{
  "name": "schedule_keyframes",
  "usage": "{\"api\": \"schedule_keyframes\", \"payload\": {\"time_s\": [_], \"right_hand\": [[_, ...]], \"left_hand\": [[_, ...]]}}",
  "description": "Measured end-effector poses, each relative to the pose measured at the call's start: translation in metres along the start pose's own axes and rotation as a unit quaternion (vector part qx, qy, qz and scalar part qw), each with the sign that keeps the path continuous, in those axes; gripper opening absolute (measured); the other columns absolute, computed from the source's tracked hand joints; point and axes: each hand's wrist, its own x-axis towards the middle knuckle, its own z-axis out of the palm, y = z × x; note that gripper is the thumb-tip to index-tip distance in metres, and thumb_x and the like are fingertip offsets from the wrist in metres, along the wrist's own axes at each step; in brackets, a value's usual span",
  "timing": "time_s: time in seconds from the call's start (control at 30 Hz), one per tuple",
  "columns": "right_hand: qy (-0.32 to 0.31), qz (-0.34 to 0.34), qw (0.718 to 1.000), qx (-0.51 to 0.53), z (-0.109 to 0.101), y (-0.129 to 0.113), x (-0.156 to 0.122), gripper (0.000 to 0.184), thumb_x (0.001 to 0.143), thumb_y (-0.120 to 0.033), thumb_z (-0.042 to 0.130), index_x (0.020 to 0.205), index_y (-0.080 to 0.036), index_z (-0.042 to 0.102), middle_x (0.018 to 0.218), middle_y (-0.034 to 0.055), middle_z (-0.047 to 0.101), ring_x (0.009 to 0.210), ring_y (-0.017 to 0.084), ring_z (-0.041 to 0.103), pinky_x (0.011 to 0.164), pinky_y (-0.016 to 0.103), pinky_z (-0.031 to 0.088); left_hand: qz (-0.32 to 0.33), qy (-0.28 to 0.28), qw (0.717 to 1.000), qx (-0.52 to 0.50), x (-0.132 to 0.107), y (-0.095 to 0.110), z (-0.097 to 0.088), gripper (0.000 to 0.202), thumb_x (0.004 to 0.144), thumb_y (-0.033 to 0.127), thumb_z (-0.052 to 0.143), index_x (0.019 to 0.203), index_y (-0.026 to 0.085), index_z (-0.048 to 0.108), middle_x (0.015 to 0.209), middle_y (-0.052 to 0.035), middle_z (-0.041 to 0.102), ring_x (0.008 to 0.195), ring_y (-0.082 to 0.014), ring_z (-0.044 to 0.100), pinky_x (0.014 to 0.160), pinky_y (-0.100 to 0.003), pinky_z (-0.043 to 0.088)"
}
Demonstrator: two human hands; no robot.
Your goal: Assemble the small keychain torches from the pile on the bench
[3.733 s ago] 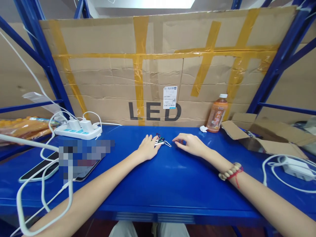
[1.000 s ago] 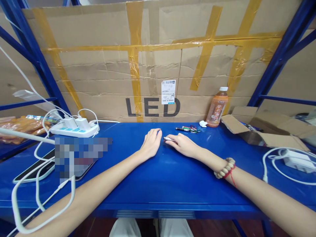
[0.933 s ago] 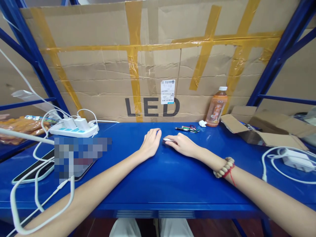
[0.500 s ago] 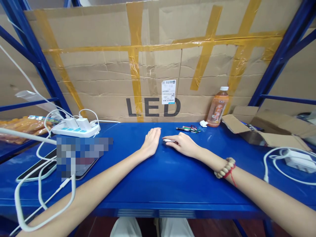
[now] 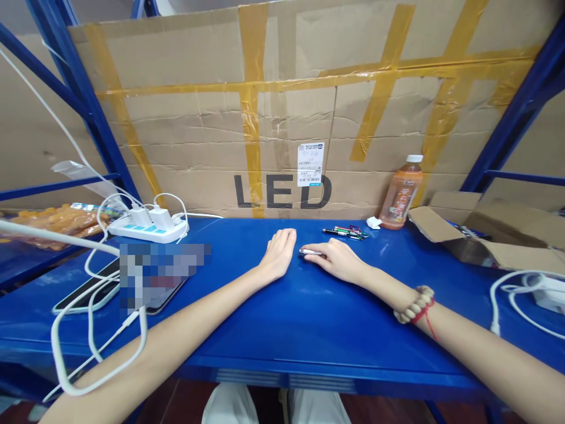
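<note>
My left hand (image 5: 279, 254) rests on the blue tabletop (image 5: 282, 318), its fingers stretched out side by side and nothing in its grasp. Just to its right, my right hand (image 5: 342, 261) lies low over the table with the fingers closed on a white and silver pen (image 5: 312, 252). One end of the pen points left toward my left hand, with a small gap between; the rest is hidden in my palm. Behind my right hand lie several pens (image 5: 345, 233) in a loose bunch. A crumpled white tissue (image 5: 374, 222) sits beside them.
An orange drink bottle (image 5: 401, 194) and an open cardboard box (image 5: 463, 241) stand at the right. A white charger (image 5: 549, 294) and cable lie nearer. At the left are a power strip (image 5: 148, 228), phones (image 5: 83, 294) and looping white cables (image 5: 57, 347). A large cardboard sheet (image 5: 198, 141) closes the back.
The view has turned slightly left, so everything sits further right in the picture. Both hands keep nearly the same place on the table, and the pen stays in my right hand.
</note>
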Motion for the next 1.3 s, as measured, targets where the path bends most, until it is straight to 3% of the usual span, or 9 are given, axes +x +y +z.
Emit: {"api": "schedule_keyframes", "payload": {"time_s": [0.37,0.6,0.97,1.3], "right_hand": [[-0.004,-0.004,1.000,0.020,-0.0009,-0.0009,-0.0010,0.030,0.089,-0.039,0.042,0.105,-0.025,0.064,0.100,0.0017,0.069,0.085,0.020,0.064,0.074,0.029,0.043],[-0.005,0.006,1.000,0.028,-0.0001,0.0022,0.0000,0.036,0.088,-0.047,0.041,0.104,-0.024,0.062,0.095,0.0031,0.069,0.083,0.020,0.063,0.068,0.027,0.042],[0.001,0.003,1.000,-0.006,0.0030,0.0041,0.0002,0.033,0.091,-0.040,0.037,0.106,-0.025,0.063,0.102,0.0033,0.068,0.089,0.021,0.064,0.072,0.028,0.043],[-0.001,0.003,1.000,-0.005,0.0017,0.0036,-0.0002,0.034,0.089,-0.042,0.039,0.104,-0.024,0.064,0.099,0.0044,0.069,0.087,0.021,0.064,0.071,0.027,0.044]], "left_hand": [[-0.006,-0.003,1.000,-0.007,0.0000,0.0007,-0.0002,0.043,0.093,0.040,0.013,0.113,0.022,0.046,0.123,-0.0060,0.048,0.120,-0.0192,0.038,0.105,-0.040,0.023],[-0.007,-0.004,1.000,-0.004,-0.0003,0.0026,-0.0005,0.041,0.093,0.038,0.014,0.110,0.022,0.047,0.121,-0.0056,0.048,0.119,-0.0186,0.038,0.105,-0.040,0.022],[0.001,-0.002,1.000,0.007,0.0012,-0.0010,0.0007,0.041,0.093,0.038,0.014,0.111,0.022,0.046,0.120,-0.0053,0.049,0.118,-0.0180,0.039,0.105,-0.038,0.023],[-0.005,-0.001,1.000,0.011,0.0006,-0.0004,0.0005,0.040,0.093,0.039,0.014,0.111,0.024,0.047,0.120,-0.0045,0.049,0.118,-0.0180,0.039,0.104,-0.038,0.025]]}}
